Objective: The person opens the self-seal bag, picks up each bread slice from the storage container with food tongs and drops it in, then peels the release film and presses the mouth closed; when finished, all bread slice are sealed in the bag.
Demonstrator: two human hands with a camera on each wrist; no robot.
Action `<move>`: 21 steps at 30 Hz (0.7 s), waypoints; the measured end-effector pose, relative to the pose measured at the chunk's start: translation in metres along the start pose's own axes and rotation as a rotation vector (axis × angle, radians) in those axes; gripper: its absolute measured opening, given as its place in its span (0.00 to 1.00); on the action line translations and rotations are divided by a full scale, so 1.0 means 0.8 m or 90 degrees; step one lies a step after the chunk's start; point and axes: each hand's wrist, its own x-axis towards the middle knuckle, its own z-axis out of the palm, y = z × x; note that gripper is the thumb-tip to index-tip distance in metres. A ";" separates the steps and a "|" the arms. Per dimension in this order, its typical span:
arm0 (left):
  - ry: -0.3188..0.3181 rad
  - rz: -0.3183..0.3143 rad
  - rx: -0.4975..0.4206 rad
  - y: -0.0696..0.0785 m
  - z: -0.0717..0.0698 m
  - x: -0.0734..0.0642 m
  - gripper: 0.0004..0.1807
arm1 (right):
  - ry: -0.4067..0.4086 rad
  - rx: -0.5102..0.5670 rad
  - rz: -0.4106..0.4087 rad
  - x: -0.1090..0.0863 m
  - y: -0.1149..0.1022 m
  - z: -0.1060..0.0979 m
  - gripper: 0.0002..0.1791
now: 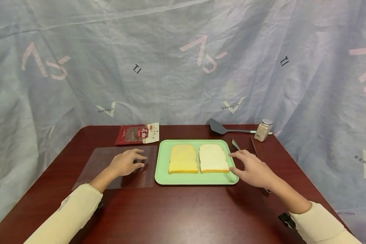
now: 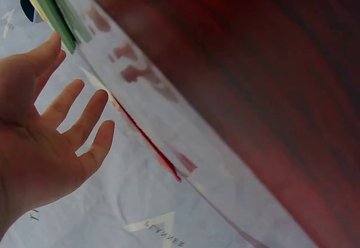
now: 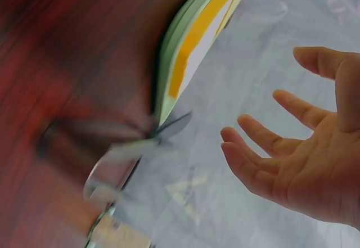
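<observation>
My left hand (image 1: 127,162) hovers above a clear plastic sheet (image 1: 109,181), fingers spread and relaxed, holding nothing. To its right lies a light green tray (image 1: 186,181) with two bread slices: a yellowish one (image 1: 183,158) on the left and a white one (image 1: 213,157) on the right. My right hand (image 1: 253,169) is at the tray's right rim with its palm empty and fingers loosely spread. In the head view its fingertips overlap that rim beside the white slice. The right wrist view shows the tray's edge (image 3: 169,73) apart from the fingers.
Behind the sheet lies a red and white spice packet (image 1: 137,133). At the back right are a grey spatula (image 1: 218,127) and a capped jar (image 1: 263,130). A metal utensil (image 1: 235,144) lies right of the tray, partly hidden by my right hand. Grey sheeting (image 1: 170,84) hangs behind the table.
</observation>
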 end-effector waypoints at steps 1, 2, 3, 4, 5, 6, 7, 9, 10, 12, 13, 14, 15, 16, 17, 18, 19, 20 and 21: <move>-0.003 -0.008 0.006 -0.002 0.001 0.001 0.19 | -0.002 0.008 -0.010 0.003 -0.005 0.003 0.26; -0.004 -0.016 0.009 -0.004 0.002 0.001 0.19 | -0.005 0.011 -0.018 0.006 -0.010 0.006 0.26; -0.007 -0.021 0.010 -0.006 0.003 0.002 0.19 | -0.009 0.012 -0.023 0.009 -0.015 0.009 0.25; -0.011 -0.026 0.010 -0.008 0.004 0.002 0.19 | -0.014 0.017 -0.027 0.012 -0.020 0.011 0.25; -0.014 -0.027 0.007 -0.010 0.005 0.003 0.19 | -0.018 0.018 -0.032 0.016 -0.025 0.013 0.25; -0.016 -0.026 0.005 -0.011 0.005 0.003 0.19 | -0.024 0.019 -0.035 0.019 -0.029 0.016 0.25; -0.017 -0.026 0.004 -0.012 0.006 0.003 0.18 | -0.030 0.020 -0.038 0.023 -0.034 0.019 0.24; -0.013 -0.026 0.002 -0.013 0.006 0.003 0.17 | -0.041 0.022 -0.053 0.032 -0.045 0.025 0.24; -0.009 -0.027 0.000 -0.013 0.007 0.003 0.17 | -0.046 0.027 -0.066 0.038 -0.051 0.029 0.24; 0.000 -0.030 -0.002 -0.014 0.007 0.004 0.16 | -0.060 0.031 -0.089 0.050 -0.063 0.037 0.24; 0.004 -0.031 0.000 -0.014 0.008 0.004 0.16 | -0.070 0.035 -0.101 0.058 -0.070 0.040 0.24; 0.006 -0.032 0.001 -0.014 0.009 0.005 0.16 | -0.080 0.039 -0.114 0.065 -0.076 0.044 0.23; 0.007 -0.031 0.002 -0.013 0.010 0.006 0.16 | -0.091 0.041 -0.129 0.072 -0.083 0.048 0.23; 0.006 -0.030 0.003 -0.013 0.011 0.006 0.16 | -0.103 0.044 -0.145 0.080 -0.089 0.052 0.23; 0.004 -0.027 0.008 -0.013 0.012 0.007 0.16 | -0.116 0.046 -0.159 0.088 -0.096 0.056 0.22; 0.002 -0.026 0.011 -0.013 0.013 0.007 0.15 | -0.128 0.050 -0.177 0.097 -0.102 0.061 0.22; 0.001 -0.028 0.014 -0.013 0.014 0.008 0.15 | -0.139 0.055 -0.199 0.106 -0.109 0.065 0.21; 0.002 -0.029 0.016 -0.014 0.014 0.008 0.15 | -0.146 0.060 -0.225 0.116 -0.114 0.070 0.20; 0.002 -0.029 0.018 -0.014 0.014 0.008 0.14 | -0.153 0.064 -0.249 0.125 -0.119 0.075 0.19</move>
